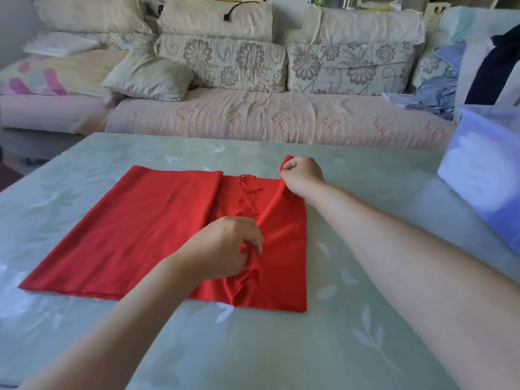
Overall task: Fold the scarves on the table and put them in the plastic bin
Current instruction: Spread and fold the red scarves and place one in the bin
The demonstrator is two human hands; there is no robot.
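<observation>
A red scarf [135,229] lies flat on the pale green table [281,347], partly folded, with a fringed edge running down its middle. My left hand [225,246] pinches a fold of the fabric near the front right part of the scarf. My right hand [302,174] grips the scarf's far right corner and lifts it slightly off the table. A translucent bluish plastic bin [484,170] stands at the right edge of the table, to the right of my right arm.
A sofa [267,119] with floral cushions runs along the far side of the table. Clothes are piled [433,94] at its right end. The table's far edge is just beyond the scarf.
</observation>
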